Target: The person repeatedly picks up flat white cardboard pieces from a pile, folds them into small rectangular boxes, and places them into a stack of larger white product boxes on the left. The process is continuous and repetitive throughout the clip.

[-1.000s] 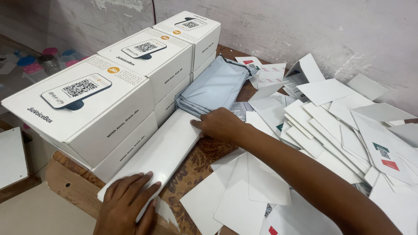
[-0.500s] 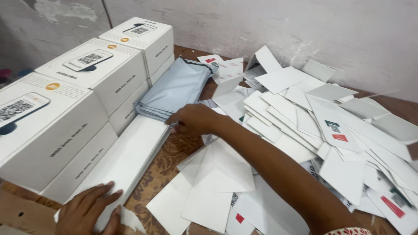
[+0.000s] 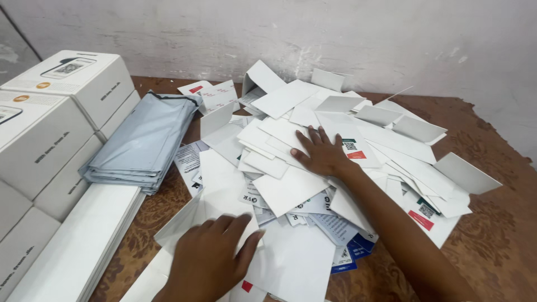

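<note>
Whitewashed, scuffed wall runs behind a brown patterned counter (image 3: 492, 223) littered with paper. At its middle lies the heap of white cards (image 3: 313, 168), loose and overlapping, some showing red or blue printed corners. My right hand (image 3: 320, 152) lies flat on the heap's centre, fingers spread, its grip pinching nothing. My left hand (image 3: 210, 258) rests palm down near the front edge on a large white sheet (image 3: 224, 193), fingers apart, also clasping nothing. To do this well, I judge the palms should press lightly and sweep inward together, so the cards slide as a layer and none slip off the counter. Left of the heap sits a stack of grey mailer bags (image 3: 142, 142), and beyond it white boxes (image 3: 56, 106).
</note>
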